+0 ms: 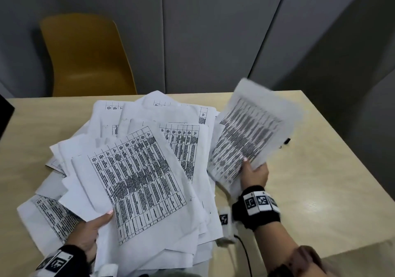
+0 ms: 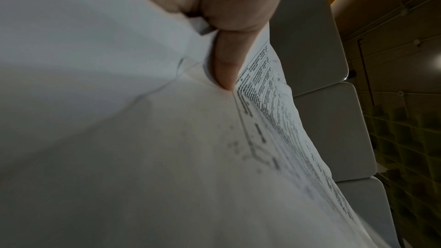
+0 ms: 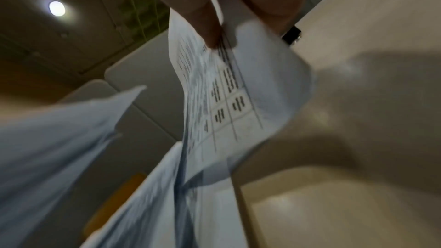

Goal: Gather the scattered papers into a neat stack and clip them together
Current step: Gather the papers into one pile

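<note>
My right hand [image 1: 254, 175] pinches one printed white sheet [image 1: 250, 135]; my left hand [image 1: 92, 231] grips the fanned paper pile [image 1: 139, 169] on the pale wooden worktop [image 1: 320, 180].

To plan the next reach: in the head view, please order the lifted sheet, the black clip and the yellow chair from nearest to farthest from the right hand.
1. lifted sheet: pinched by the right hand.
2. black clip: on the table, beyond and right.
3. yellow chair: behind the table, far left.
</note>
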`<state>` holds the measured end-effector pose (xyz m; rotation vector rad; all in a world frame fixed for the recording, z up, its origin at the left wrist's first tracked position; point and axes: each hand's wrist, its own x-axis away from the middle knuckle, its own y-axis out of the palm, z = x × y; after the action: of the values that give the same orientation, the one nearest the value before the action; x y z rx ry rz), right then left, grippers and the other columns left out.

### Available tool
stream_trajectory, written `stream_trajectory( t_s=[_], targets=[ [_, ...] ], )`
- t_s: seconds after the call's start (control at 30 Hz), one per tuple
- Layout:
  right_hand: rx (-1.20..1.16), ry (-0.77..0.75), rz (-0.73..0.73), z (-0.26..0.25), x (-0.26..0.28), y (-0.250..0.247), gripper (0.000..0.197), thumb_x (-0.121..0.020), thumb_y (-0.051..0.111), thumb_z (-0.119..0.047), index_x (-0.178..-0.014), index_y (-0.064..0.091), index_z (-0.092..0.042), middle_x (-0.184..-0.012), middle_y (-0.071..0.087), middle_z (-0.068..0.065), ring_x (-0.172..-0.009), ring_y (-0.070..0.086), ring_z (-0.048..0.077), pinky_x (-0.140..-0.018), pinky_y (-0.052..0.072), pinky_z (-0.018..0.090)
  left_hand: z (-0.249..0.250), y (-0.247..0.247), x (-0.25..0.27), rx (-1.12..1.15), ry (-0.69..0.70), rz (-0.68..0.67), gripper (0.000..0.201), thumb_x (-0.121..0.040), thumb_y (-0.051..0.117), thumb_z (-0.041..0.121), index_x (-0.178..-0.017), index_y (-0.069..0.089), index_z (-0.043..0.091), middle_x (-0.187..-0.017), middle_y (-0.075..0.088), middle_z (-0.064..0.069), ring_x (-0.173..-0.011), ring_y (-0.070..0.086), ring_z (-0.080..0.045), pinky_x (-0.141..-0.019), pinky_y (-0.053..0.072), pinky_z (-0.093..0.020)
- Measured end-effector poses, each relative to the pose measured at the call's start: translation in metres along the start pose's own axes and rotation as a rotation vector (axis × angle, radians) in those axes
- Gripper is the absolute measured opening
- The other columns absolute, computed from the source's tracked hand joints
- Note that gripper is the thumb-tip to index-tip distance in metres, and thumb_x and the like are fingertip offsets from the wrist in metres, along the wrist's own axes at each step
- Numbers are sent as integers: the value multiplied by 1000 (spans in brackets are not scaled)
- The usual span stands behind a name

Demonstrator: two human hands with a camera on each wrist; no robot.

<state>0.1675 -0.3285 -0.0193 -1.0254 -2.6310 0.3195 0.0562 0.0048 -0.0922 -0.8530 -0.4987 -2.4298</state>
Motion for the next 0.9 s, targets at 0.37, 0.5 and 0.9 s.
stream_trajectory(
  t_s=[0.37,0.5,0.9],
  targets=[
    [582,31,-268,21,19,26,80,-68,76,-40,-132,39,-8,-130,43,20,-123,41,37,-103,35,41,3,1,6,-8,-6,19,30,-78,64,0,-106,59,-9,-125,56,-14,-103,56,-26,-107,29,-37],
    [667,-5,-266,9,9,45,102,-65,76,-42,-140,16,-8,-137,35,21,-126,36,39,-101,35,45,4,2,8,-16,1,65,54,-63,75,12,-108,58,-13,-122,59,-21,-112,56,-33,-109,31,-43],
    [780,84,-233,1,0,70,73,-73,65,-44,-123,36,1,-131,36,18,-121,36,39,-99,37,43,9,7,20,-121,52,80,22,-82,60,-2,-100,57,-15,-45,65,2,-41,62,-15,-54,53,-22]
  ],
)
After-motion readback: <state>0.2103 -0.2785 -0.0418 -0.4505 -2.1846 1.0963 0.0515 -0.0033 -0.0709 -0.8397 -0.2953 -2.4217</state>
